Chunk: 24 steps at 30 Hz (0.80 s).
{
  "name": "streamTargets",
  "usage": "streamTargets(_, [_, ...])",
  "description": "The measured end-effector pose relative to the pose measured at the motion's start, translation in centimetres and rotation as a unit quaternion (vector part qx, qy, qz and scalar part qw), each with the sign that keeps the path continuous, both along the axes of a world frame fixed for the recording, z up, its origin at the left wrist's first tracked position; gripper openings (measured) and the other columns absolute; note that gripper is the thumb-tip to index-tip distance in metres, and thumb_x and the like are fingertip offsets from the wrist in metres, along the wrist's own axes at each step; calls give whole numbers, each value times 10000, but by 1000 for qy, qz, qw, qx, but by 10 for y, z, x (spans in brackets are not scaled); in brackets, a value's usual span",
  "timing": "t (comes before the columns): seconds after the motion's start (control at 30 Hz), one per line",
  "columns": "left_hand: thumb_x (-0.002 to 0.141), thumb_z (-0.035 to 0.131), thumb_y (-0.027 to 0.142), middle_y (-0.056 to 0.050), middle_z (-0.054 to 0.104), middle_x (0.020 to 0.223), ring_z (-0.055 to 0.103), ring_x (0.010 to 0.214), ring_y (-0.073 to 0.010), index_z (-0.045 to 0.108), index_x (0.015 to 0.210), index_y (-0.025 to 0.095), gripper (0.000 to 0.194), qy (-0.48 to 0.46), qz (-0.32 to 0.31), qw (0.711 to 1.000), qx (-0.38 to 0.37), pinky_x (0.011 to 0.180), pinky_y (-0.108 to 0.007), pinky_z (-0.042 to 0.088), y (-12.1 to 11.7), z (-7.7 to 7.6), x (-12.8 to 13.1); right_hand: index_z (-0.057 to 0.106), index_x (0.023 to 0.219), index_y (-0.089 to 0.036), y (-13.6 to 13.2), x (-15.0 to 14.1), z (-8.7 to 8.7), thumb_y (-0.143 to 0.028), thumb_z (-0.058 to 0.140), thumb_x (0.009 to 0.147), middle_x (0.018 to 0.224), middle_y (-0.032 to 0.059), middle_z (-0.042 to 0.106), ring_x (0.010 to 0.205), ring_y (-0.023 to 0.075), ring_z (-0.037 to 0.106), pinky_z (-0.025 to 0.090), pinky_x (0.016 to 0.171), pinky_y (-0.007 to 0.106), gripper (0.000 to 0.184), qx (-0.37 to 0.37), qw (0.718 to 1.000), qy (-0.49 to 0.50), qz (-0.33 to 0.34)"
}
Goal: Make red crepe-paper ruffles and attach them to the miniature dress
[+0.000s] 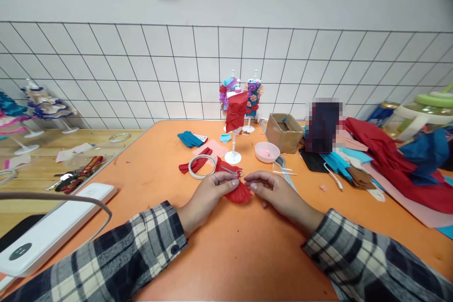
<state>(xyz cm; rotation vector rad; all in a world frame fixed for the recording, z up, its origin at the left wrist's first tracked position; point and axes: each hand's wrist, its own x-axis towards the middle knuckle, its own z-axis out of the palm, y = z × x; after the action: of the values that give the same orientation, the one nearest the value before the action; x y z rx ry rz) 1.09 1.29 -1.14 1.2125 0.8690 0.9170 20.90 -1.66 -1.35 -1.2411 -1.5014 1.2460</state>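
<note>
Red, crinkled material fans out below my left fingertips: I have this red piece (239, 195) over the orange mat (226, 255), with the thumb and fingers of my left hand (211, 192) pinched together on its gathered top. My right hand (279, 194) is at the fan's right edge, fingers curled and thumb toward the folds; the view is too small for me to tell whether those fingertips grip it or only sit against it.

Just beyond my left fingertips, scissors (229, 170) lie over more red material. To their left, a white ring (191, 168) rests partly over a folded red strip (184, 168), and a pink sheet (216, 148) lies behind that. Straight ahead, near my hands but apart from them, stands a small dress form (232, 157), upright and wrapped in a red drape (236, 112). Two more decorated forms (254, 94) are behind it.

Right of the stand sits a pink bowl (266, 152), with a cardboard box (288, 138) beyond it. Farther right, red, blue and pink material (375, 151) is heaped. On my left, well apart from the red piece, a white power bank (60, 226) lies slantwise, its cable (71, 197) arching above it.
</note>
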Motion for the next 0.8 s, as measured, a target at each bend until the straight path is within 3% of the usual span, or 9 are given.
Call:
streamTargets(0.07, [674,793,338,-37,721,840,617,794,-169,726,837,157,253,37,-3,999,13,768,-283,450,-2,2,1,680,1025,-182,0,-2,2,-422,643,786,1018,85,695,865,190,633,504,631,265,340,52,998,-3,-22])
streamTargets(0.13, [675,787,345,-37,727,832,626,788,-173,726,835,155,256,72,-16,997,27,759,-284,459,-4,3,2,691,949,-176,-1,-4,3,-408,665,762,932,71,706,848,193,634,508,725,302,299,70,997,-7,-26])
streamTargets(0.27, [689,770,371,-50,733,853,650,816,-191,710,849,149,280,95,-41,994,44,775,-304,474,-6,1,4,685,835,-170,-1,-8,1,-372,678,727,819,50,698,738,177,613,489,694,306,230,64,997,-26,-29])
streamTargets(0.5, [678,786,263,-36,724,798,691,834,-216,548,1059,172,459,85,-64,992,71,825,-358,483,-8,-3,8,689,811,-186,1,-5,0,-359,671,754,804,42,695,751,180,606,479,723,318,184,91,994,12,-61])
streamTargets(0.63, [710,766,247,-29,716,797,694,867,-220,475,1142,188,524,90,-55,990,95,867,-375,480,-8,-2,8,692,914,-186,-1,-7,1,-340,700,747,911,52,704,821,180,627,494,764,319,227,72,995,49,-40])
streamTargets(0.8, [735,740,203,-32,689,829,667,900,-213,459,1192,192,536,135,-56,977,158,934,-402,457,-13,-2,9,679,876,-169,0,-8,5,-309,736,700,829,37,698,780,164,632,499,752,310,232,23,995,84,-45])
